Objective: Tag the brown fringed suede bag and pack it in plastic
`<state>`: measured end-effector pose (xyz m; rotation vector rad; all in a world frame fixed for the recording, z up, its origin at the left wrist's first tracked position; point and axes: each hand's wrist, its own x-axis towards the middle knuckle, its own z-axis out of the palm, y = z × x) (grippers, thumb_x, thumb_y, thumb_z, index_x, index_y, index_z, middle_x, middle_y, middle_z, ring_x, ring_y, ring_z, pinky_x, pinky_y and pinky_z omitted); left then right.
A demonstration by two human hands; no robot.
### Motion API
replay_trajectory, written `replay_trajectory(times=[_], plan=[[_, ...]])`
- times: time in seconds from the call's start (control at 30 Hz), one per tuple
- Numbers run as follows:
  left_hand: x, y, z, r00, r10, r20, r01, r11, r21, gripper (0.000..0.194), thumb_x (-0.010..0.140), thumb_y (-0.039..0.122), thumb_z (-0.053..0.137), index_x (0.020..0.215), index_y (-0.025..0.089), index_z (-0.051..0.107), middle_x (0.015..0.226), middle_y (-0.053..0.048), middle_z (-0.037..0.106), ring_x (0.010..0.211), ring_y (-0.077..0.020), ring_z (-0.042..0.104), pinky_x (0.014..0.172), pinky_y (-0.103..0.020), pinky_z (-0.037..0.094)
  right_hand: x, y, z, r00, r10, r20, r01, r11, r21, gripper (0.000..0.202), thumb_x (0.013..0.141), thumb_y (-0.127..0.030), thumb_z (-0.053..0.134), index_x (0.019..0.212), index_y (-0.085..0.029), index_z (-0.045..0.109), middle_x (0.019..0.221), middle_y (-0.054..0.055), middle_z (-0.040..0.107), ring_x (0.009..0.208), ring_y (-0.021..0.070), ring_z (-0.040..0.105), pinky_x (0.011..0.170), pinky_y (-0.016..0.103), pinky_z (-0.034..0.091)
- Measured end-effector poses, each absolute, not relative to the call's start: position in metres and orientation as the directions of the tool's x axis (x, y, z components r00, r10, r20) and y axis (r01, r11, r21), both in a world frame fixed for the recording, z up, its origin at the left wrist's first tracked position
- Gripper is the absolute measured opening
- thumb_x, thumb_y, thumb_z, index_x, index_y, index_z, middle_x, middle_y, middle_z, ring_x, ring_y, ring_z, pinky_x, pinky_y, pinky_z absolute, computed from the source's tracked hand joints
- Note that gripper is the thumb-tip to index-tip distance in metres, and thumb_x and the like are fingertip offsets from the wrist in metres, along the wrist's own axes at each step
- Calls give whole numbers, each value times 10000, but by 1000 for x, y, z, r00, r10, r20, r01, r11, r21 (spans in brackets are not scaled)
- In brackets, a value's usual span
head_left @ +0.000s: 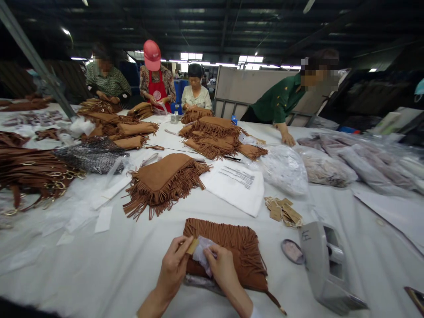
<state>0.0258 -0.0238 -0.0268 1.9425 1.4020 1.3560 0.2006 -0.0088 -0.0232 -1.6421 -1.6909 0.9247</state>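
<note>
A small clear plastic packet [202, 252] sits pinched between the two hands, directly over a brown fringed suede bag [232, 247] that lies flat on the desk [109, 265]. The bag serves as a working surface: it rests under and just beyond both hands, fringe side up, so the packet and tag are worked on close to it.

The left hand [174, 265] is closed at the fingertips, thumb and forefinger nipping a small tan card tag [192, 246] against the packet's near edge. The right hand [221, 267] is likewise curled, its thumb and fingers gripping the packet's crumpled film from the other side; the two hands nearly touch, which keeps the thin plastic taut enough to handle.

To the right of the right hand, near it, lie a small round dish [292, 251] and a grey tape dispenser [323, 265], within easy reach. Beyond the right hand, a loose heap of more tan tags [283, 211] waits as the supply. Ahead of both hands lie a white dust bag with printed lines [236, 185] and another fringed bag [164, 181], spread flat. Further off to the left of the left hand are brown straps with metal rings [33, 172]. On the far side of the desk several people work at further piles of fringed bags [213, 139]; one person's hand [287, 139] rests on the desk edge.
</note>
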Motion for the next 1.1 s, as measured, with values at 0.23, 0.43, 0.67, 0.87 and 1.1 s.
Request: replay_trajectory(times=[0.23, 0.43, 0.67, 0.87, 1.1], plan=[[47, -5, -56, 405, 764, 503, 674, -621, 400, 406, 924, 140, 403, 1297, 233, 533, 1254, -132, 573, 995, -202, 577, 833, -368, 542, 207, 3, -24, -82, 990, -113, 460, -63, -885, 218, 777, -230, 487, 921, -160, 635, 762, 39, 707, 573, 149, 631, 531, 227, 448], [51, -10, -54, 508, 807, 301, 764, -584, 275, 406, 886, 151, 442, 1268, 231, 553, 1320, -111, 564, 961, -241, 554, 820, -419, 515, 244, -12, -9, 71, 995, -76, 544, -102, -833, 425, 890, -365, 445, 1265, -179, 516, 679, 28, 691, 586, 202, 665, 597, 307, 527], [48, -4, -50, 593, 705, 389, 733, -673, 101, 409, 888, 351, 508, 1287, 267, 543, 1477, -82, 409, 1288, -319, 392, 1032, -532, 363, 251, -39, -22, -318, 923, 217, 779, 385, -495, 408, 751, -174, 642, 1153, -233, 602, 1137, 88, 663, 989, 276, 610, 834, 414, 509], [51, 11, -74, 653, 621, 433, 701, -713, -35, 617, 877, 451, 515, 1438, 261, 343, 1455, -68, 449, 1306, -281, 399, 1085, -449, 290, 283, -27, -17, -166, 958, 234, 769, 274, -577, 176, 905, -194, 486, 999, -234, 629, 949, 34, 683, 870, 171, 620, 793, 285, 491], [43, 22, -100, 670, 622, 405, 691, -723, -31, 678, 865, 497, 506, 1464, 295, 264, 1402, -28, 515, 1228, -250, 513, 995, -371, 387, 406, -22, -41, 293, 837, 462, 949, -315, -32, 293, 915, -269, 398, 1053, -175, 639, 1114, 169, 627, 960, 300, 572, 773, 431, 472]])
